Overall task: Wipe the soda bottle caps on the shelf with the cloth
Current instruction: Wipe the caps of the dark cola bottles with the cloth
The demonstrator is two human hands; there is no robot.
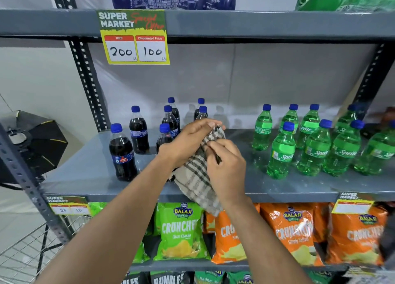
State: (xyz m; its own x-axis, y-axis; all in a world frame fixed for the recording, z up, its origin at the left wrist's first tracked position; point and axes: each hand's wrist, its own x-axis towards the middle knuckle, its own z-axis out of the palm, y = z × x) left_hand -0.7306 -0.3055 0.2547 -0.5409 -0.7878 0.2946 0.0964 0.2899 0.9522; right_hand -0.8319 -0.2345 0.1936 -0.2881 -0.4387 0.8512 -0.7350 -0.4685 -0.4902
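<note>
- both hands are raised to the middle shelf (85, 176), in front of the cluster of dark cola bottles (123, 153) on its left half.
- the left hand (188, 140) is closed over the top of the checked cloth (198, 172), fingers curled down; it looks cupped over something, probably a bottle top, but the cloth hides what is under it, so i can't say for sure.
- the right hand (226, 166) pinches a fold of the cloth just below the left, thumb and fingers narrow on the fabric, likely gathering it so it stays bunched for rubbing.
- the cloth hangs long-ways from the hands down past the shelf's front edge, its loose tail dangling in front of the crisp bags (181, 230) below.
- the blue caps (116, 127) all point straight up, each bottle standing upright with its long axis vertical, which leaves the caps open to a wipe from above.
- the green soda bottles (282, 153) stand well apart to the right, upright too, with blue caps of their own.
- a yellow price tag (134, 37) hangs from the shelf above.
</note>
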